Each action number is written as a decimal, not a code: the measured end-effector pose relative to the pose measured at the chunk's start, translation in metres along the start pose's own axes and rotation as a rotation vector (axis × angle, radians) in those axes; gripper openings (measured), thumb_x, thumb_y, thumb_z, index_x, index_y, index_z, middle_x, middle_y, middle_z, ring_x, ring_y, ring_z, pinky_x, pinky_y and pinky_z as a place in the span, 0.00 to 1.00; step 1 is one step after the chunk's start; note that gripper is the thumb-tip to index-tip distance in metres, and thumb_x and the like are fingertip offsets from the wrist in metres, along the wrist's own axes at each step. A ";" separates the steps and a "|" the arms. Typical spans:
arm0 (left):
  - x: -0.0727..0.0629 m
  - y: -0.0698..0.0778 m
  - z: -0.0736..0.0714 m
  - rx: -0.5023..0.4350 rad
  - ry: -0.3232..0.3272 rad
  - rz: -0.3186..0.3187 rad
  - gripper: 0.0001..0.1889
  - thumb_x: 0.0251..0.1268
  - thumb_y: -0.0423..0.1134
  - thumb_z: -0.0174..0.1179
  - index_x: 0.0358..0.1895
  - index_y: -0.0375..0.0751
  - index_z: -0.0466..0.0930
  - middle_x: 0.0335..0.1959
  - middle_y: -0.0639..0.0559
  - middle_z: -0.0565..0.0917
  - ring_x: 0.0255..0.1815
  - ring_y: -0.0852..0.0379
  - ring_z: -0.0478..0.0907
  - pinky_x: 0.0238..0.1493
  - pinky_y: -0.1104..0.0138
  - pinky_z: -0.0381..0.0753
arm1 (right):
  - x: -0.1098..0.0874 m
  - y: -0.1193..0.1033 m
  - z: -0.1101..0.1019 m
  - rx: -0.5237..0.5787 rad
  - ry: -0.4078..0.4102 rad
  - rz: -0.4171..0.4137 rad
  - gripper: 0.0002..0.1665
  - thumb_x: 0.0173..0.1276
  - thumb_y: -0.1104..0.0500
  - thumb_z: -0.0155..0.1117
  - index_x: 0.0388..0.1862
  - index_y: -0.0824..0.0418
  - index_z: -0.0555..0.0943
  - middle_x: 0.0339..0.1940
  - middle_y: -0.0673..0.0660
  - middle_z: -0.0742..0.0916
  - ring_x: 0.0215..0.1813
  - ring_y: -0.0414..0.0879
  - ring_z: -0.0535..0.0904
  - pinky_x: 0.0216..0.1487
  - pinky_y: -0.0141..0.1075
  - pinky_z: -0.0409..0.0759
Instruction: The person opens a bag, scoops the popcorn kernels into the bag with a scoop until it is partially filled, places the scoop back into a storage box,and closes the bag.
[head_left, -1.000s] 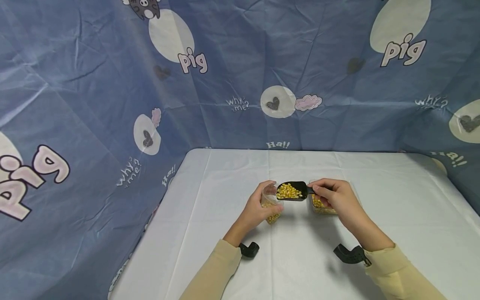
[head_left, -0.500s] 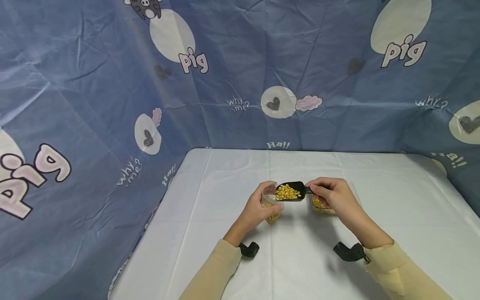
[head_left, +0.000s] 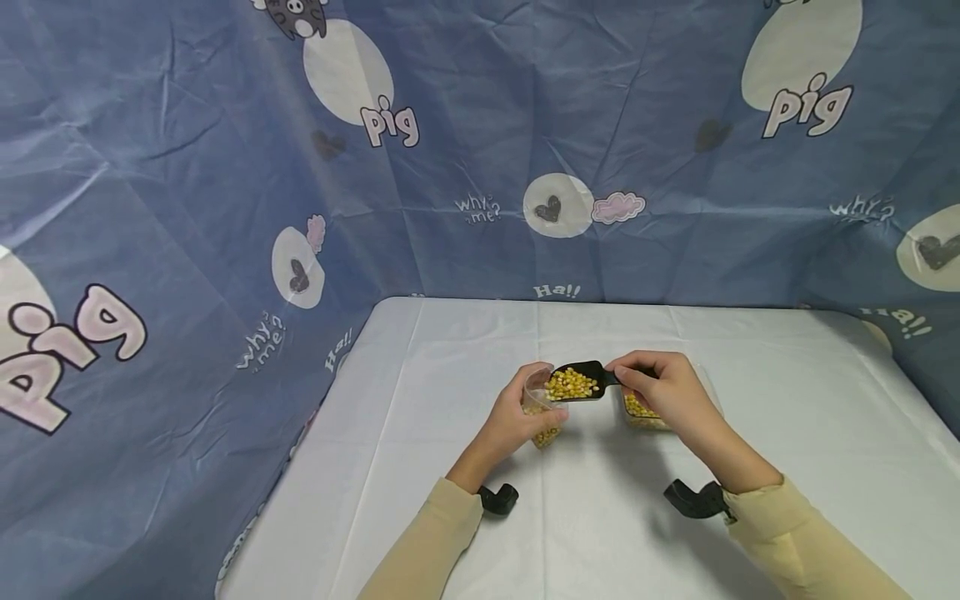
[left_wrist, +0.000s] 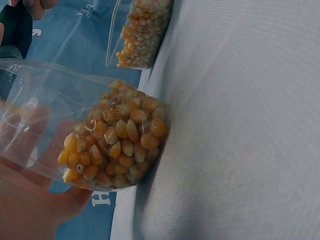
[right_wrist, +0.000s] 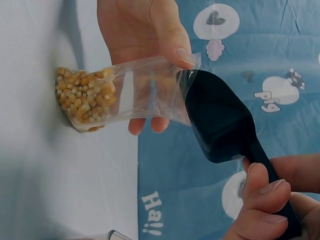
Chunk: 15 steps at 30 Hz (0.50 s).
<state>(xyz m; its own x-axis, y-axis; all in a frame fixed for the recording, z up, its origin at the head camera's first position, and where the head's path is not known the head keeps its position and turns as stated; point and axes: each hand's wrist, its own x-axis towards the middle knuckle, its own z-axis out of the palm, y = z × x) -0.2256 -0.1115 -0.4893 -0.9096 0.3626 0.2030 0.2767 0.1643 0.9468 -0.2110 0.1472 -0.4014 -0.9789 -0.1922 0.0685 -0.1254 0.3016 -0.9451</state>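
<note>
My left hand (head_left: 512, 423) grips a clear plastic bag (right_wrist: 137, 90) near its open top, fingers and thumb around it. Yellow corn kernels (left_wrist: 117, 140) fill the bag's bottom, which hangs close over the table in the left wrist view. In my right hand (head_left: 678, 400) is the handle of a black scoop (right_wrist: 220, 117), pinched between thumb and fingers. A heap of corn kernels (head_left: 572, 383) lies in the scoop. The scoop's front lip overlaps the bag's mouth, beside my left thumb.
A clear plastic box (head_left: 648, 423) of corn kernels stands on the white-covered table (head_left: 450, 358), partly hidden beneath my right hand. A blue printed curtain (head_left: 450, 150) hangs behind and at the left. Black wrist mounts (head_left: 498, 500) stick out from both forearms.
My right hand has moved the scoop slightly left, bringing its lip further over the bag's mouth. The left hand and bag have stayed almost still.
</note>
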 end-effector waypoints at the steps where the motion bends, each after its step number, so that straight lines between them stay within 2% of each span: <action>1: 0.000 0.000 0.000 0.002 0.000 0.002 0.40 0.62 0.40 0.72 0.75 0.55 0.62 0.73 0.54 0.69 0.73 0.57 0.65 0.70 0.54 0.65 | 0.000 0.000 0.000 -0.008 0.001 -0.003 0.10 0.75 0.59 0.62 0.46 0.61 0.88 0.19 0.58 0.75 0.19 0.43 0.66 0.19 0.37 0.67; 15: 0.000 -0.003 0.000 0.019 0.019 0.049 0.37 0.61 0.48 0.73 0.72 0.62 0.65 0.68 0.59 0.73 0.70 0.58 0.68 0.68 0.53 0.68 | 0.002 -0.001 0.003 -0.042 0.013 -0.047 0.09 0.75 0.60 0.62 0.45 0.60 0.88 0.17 0.58 0.76 0.17 0.43 0.66 0.17 0.37 0.67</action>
<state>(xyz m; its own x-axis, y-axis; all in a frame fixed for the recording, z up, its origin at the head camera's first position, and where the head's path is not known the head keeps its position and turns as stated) -0.2268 -0.1118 -0.4924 -0.9006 0.3531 0.2534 0.3263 0.1640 0.9309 -0.2121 0.1438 -0.4008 -0.9738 -0.1951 0.1168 -0.1776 0.3318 -0.9265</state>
